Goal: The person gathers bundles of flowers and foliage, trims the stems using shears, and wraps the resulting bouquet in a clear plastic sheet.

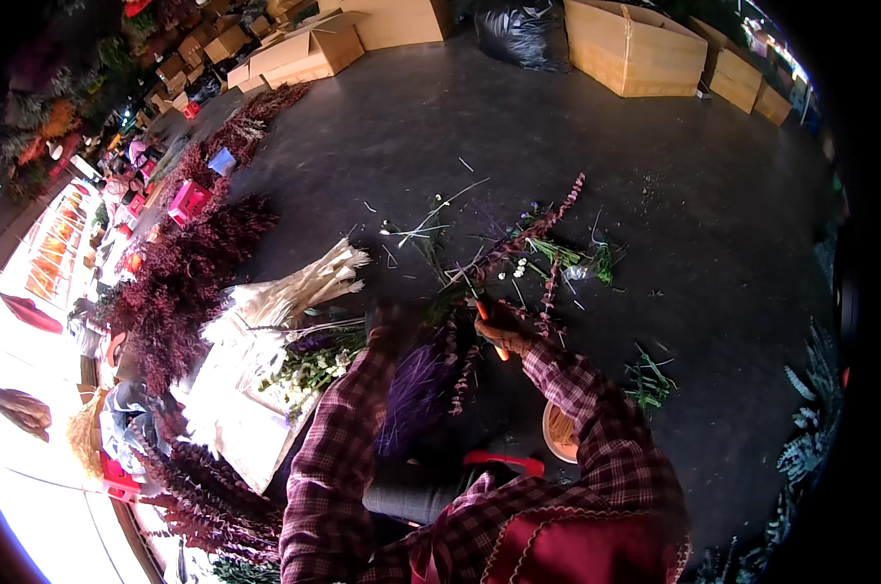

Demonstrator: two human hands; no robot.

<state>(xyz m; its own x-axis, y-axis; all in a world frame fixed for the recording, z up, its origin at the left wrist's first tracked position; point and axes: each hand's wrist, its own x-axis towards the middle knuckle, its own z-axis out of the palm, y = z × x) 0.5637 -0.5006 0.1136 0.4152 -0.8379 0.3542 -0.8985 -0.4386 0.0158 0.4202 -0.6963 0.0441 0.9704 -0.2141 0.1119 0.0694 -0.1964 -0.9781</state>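
Observation:
My right hand [510, 331] is closed around an orange-handled cutting tool [482, 310], its thin blade pointing up and left toward some stems. Dark and blurred, my left hand [395, 320] grips a bunch of stems where they converge; its fingers are hard to make out. Fine purple dried grass [417, 387] and reddish eucalyptus-like sprigs [459, 376] hang from that bunch toward my lap. Just beyond both hands, a long reddish leafy stem [554, 219] lies among cut green stems [557, 252] and small white flowers [519, 269] on the dark floor.
Left of my arm are cream dried plumes [309, 285], white flowers [316, 372] and heaped dark-red foliage [163, 306]. A round tub [550, 438] sits by my right forearm, partly covered. Cardboard boxes [627, 47] and a black plastic bag [521, 33] stand at the far side.

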